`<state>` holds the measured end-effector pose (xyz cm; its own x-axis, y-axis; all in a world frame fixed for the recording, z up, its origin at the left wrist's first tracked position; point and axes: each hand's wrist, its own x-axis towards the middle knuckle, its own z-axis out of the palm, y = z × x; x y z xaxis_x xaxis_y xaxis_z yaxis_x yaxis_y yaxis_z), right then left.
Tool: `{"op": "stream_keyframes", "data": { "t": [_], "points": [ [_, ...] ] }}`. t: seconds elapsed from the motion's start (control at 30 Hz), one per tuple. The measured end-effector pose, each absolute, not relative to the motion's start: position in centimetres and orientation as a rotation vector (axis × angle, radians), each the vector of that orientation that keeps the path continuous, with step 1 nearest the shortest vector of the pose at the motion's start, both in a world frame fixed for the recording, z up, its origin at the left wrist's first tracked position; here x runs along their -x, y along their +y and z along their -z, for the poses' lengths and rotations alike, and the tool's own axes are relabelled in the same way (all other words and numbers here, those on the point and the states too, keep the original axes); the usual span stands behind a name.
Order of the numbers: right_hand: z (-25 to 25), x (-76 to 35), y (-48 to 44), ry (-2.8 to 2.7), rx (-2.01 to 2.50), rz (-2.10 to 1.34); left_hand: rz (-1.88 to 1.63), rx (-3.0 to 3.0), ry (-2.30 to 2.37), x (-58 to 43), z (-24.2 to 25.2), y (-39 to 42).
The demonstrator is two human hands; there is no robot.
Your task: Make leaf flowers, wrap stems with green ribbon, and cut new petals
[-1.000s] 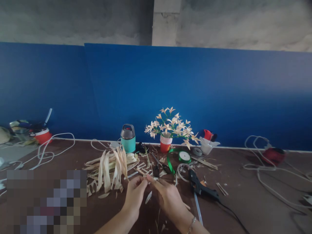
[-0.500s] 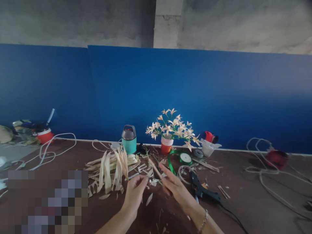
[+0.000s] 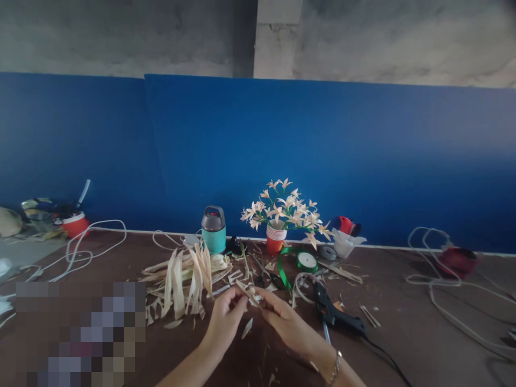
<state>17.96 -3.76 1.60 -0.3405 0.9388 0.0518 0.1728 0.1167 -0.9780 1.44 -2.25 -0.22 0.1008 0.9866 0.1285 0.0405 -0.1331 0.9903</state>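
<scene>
Close together above the brown table, my left hand (image 3: 228, 316) and my right hand (image 3: 282, 320) pinch a narrow pale strip of dried husk (image 3: 249, 294) between them. Behind them, black-handled scissors (image 3: 261, 275) lie among husk scraps. To the left is a heap of dried husks (image 3: 187, 277). A black glue gun (image 3: 338, 316) lies beside my right wrist. White husk flowers (image 3: 296, 209) on green stems stand in stacked red and white cups (image 3: 276, 238).
A teal flask (image 3: 214, 231) stands at the back. Green ribbon (image 3: 307, 262) and a white container (image 3: 345, 244) are right of centre. White cables and a red pot (image 3: 458, 262) lie far right; a red-and-white tub (image 3: 74, 224) is far left.
My right hand has moved left and closed its stretched fingers. The strip has dropped lower, between both hands, and the scissors now show behind them.
</scene>
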Motion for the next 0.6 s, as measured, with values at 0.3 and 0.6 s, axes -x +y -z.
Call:
{"op": "stream_keyframes", "data": {
  "t": [0.3,0.6],
  "points": [
    [-1.7,-18.0,-4.0,-1.228,1.139,-1.760,-1.042,-1.530,0.967,-0.9,0.2,-2.0],
    [-2.3,-17.5,-4.1,-1.353,1.138,-1.569,-1.119,-1.660,0.993,-0.9,-1.2,-2.9]
  ]
}}
